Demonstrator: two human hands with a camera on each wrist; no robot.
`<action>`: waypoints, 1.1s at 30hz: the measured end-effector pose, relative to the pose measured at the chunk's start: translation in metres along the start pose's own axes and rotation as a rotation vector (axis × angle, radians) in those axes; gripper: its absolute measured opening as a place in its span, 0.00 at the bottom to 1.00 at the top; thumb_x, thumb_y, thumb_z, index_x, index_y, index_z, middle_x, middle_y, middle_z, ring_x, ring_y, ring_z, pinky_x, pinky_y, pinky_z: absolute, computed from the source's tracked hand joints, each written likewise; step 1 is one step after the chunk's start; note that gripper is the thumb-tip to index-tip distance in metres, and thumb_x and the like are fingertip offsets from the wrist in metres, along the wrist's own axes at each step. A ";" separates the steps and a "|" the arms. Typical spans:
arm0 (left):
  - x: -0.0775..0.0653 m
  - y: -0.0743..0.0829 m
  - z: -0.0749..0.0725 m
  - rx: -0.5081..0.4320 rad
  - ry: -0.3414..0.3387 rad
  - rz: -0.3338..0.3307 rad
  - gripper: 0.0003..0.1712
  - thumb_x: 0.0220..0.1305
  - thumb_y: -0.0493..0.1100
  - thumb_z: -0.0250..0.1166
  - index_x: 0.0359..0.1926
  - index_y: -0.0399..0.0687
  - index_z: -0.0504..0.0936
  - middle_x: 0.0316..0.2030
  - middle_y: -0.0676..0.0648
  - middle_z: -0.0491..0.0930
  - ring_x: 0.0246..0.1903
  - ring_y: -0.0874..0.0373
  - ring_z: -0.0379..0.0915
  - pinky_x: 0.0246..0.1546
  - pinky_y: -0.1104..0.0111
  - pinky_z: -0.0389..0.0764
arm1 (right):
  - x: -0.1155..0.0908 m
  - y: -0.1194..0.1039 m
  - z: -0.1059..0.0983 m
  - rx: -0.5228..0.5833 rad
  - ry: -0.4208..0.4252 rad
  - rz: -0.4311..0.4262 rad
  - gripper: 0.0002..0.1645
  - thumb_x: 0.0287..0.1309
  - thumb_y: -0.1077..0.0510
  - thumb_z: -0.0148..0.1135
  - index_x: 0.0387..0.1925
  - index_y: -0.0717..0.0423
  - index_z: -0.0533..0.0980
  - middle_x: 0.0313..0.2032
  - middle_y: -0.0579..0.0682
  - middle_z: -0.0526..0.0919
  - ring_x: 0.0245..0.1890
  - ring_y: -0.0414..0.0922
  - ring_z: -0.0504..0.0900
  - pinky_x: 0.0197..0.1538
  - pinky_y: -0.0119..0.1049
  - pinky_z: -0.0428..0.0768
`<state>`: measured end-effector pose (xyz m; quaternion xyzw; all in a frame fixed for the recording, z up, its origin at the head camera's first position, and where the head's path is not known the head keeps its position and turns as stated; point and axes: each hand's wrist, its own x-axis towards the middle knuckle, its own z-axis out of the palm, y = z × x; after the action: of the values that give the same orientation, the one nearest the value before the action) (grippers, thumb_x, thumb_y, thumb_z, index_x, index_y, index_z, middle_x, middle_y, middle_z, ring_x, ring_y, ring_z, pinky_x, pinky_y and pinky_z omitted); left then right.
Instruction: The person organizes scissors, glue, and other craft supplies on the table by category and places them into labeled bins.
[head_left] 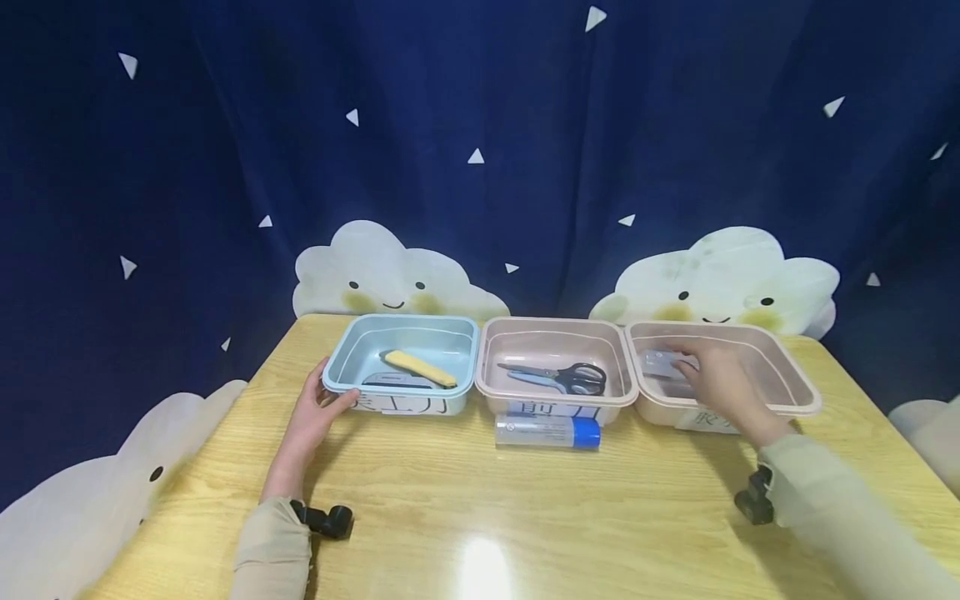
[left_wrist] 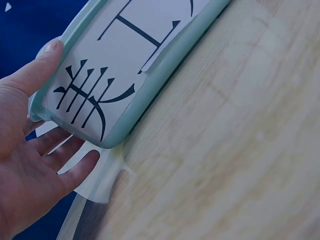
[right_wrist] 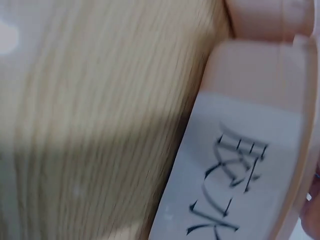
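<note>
My left hand (head_left: 311, 410) grips the front left corner of a light blue bin (head_left: 352, 350), thumb at its rim and fingers round the side; the left wrist view shows the thumb (left_wrist: 42, 67) there. In that bin lie a yellow utility knife (head_left: 420, 367) and a grey one (head_left: 393, 380). My right hand (head_left: 723, 383) reaches into the right-hand pink bin (head_left: 795, 387) and holds a clear glue bottle (head_left: 662, 364) by one end. Blur and the fingers hide that end. In the right wrist view, only a bit of the fingers (right_wrist: 311, 215) shows beyond the bin's rim.
Between these two bins stands another pink bin (head_left: 495, 379) holding scissors (head_left: 581, 379) with dark handles and a bluish pair beside them. A clear glue bottle with a blue cap (head_left: 546, 431) lies before it on the wooden table (head_left: 570, 508). A dark blue curtain (head_left: 525, 100) hangs behind.
</note>
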<state>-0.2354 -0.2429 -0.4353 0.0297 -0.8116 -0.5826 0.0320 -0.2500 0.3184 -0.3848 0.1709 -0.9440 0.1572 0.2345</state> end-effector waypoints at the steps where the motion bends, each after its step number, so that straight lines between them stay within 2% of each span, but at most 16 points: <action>1: 0.000 -0.001 0.000 0.000 0.000 -0.002 0.52 0.56 0.50 0.64 0.71 0.54 0.39 0.69 0.42 0.48 0.66 0.43 0.47 0.64 0.49 0.53 | -0.001 -0.005 0.001 0.010 0.032 -0.012 0.15 0.48 0.67 0.63 0.42 0.63 0.78 0.38 0.63 0.82 0.37 0.61 0.80 0.39 0.55 0.75; 8: -0.002 -0.003 -0.001 -0.003 0.002 -0.007 0.52 0.56 0.50 0.64 0.71 0.54 0.39 0.69 0.43 0.48 0.66 0.44 0.47 0.65 0.50 0.53 | -0.008 -0.046 0.001 0.051 0.182 -0.060 0.12 0.45 0.65 0.66 0.36 0.61 0.79 0.29 0.57 0.83 0.30 0.53 0.81 0.32 0.49 0.77; 12: -0.001 -0.002 -0.001 0.002 0.006 -0.010 0.52 0.56 0.50 0.64 0.71 0.54 0.39 0.69 0.43 0.48 0.66 0.43 0.47 0.65 0.49 0.52 | -0.014 -0.070 0.004 0.093 0.213 -0.129 0.10 0.43 0.65 0.68 0.32 0.59 0.80 0.27 0.51 0.82 0.28 0.47 0.80 0.32 0.43 0.78; 17: 0.000 -0.001 -0.001 0.004 0.004 -0.017 0.52 0.56 0.51 0.64 0.71 0.55 0.39 0.69 0.43 0.49 0.66 0.44 0.47 0.65 0.50 0.52 | -0.025 -0.095 0.013 0.114 0.174 -0.233 0.10 0.41 0.62 0.69 0.31 0.54 0.80 0.27 0.44 0.81 0.24 0.38 0.76 0.27 0.33 0.77; 20: 0.000 -0.001 -0.001 0.005 0.001 -0.023 0.52 0.56 0.51 0.64 0.71 0.55 0.39 0.69 0.43 0.48 0.66 0.44 0.47 0.65 0.50 0.52 | -0.033 -0.107 0.021 0.133 0.132 -0.270 0.12 0.41 0.59 0.70 0.32 0.52 0.80 0.27 0.43 0.81 0.25 0.36 0.76 0.28 0.30 0.77; 25: 0.000 0.000 -0.001 0.005 0.004 -0.016 0.52 0.56 0.51 0.64 0.71 0.54 0.39 0.69 0.43 0.48 0.66 0.43 0.47 0.65 0.50 0.53 | -0.039 -0.123 0.035 0.121 0.073 -0.322 0.17 0.38 0.56 0.72 0.36 0.52 0.80 0.34 0.47 0.83 0.35 0.42 0.81 0.39 0.36 0.80; 30: 0.000 0.000 -0.001 0.000 0.003 -0.010 0.52 0.56 0.50 0.64 0.71 0.54 0.39 0.69 0.43 0.48 0.66 0.43 0.48 0.65 0.50 0.53 | -0.040 -0.135 0.047 0.063 0.014 -0.385 0.23 0.37 0.55 0.73 0.40 0.53 0.79 0.40 0.51 0.82 0.42 0.48 0.80 0.47 0.42 0.78; 33: 0.000 0.001 0.000 -0.003 0.002 -0.004 0.52 0.56 0.50 0.64 0.71 0.53 0.39 0.69 0.42 0.48 0.66 0.43 0.48 0.65 0.50 0.53 | -0.039 -0.142 0.053 0.037 -0.021 -0.390 0.26 0.36 0.54 0.73 0.42 0.53 0.79 0.42 0.51 0.82 0.45 0.49 0.79 0.50 0.44 0.76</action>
<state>-0.2351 -0.2431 -0.4346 0.0317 -0.8105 -0.5840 0.0316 -0.1821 0.1815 -0.4181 0.3563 -0.8924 0.1242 0.2475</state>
